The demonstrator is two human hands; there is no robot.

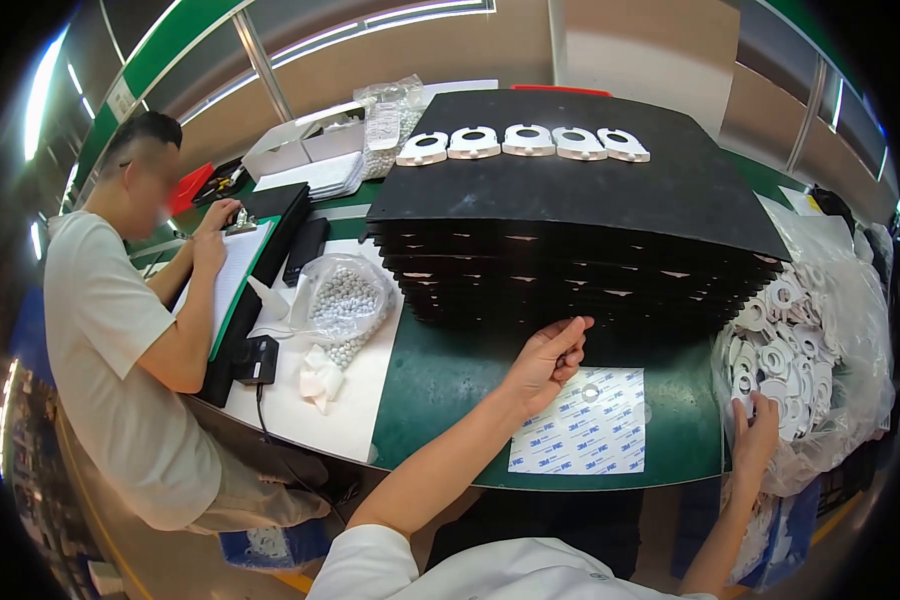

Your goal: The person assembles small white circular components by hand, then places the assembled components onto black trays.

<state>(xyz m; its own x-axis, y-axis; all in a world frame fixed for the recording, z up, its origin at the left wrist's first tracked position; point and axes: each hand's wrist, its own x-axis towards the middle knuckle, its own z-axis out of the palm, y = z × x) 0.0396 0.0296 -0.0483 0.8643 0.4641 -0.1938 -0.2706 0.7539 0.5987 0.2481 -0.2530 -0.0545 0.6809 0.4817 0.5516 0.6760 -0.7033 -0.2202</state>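
My left hand (550, 362) is closed, thumb against curled fingers, above the far edge of a white sheet with blue print (578, 440). Whatever the fingers hold, if anything, is too small or hidden to make out. A small round outline shows on the sheet near that hand. At the right, my right hand (756, 432) reaches to a clear plastic bag (858, 385) heaped with flat white ring-shaped plastic parts (798, 350). Its fingers are closed on one white ring-shaped part (744, 384) at the near side of the heap.
A tall stack of black boards (590, 200) stands ahead, with several white ring-shaped parts (528, 140) lined up on top. Left of it lies a bag of small white pieces (345, 298) on white paper. A co-worker (130, 330) writes on a clipboard (232, 270) beside a black adapter (256, 360).
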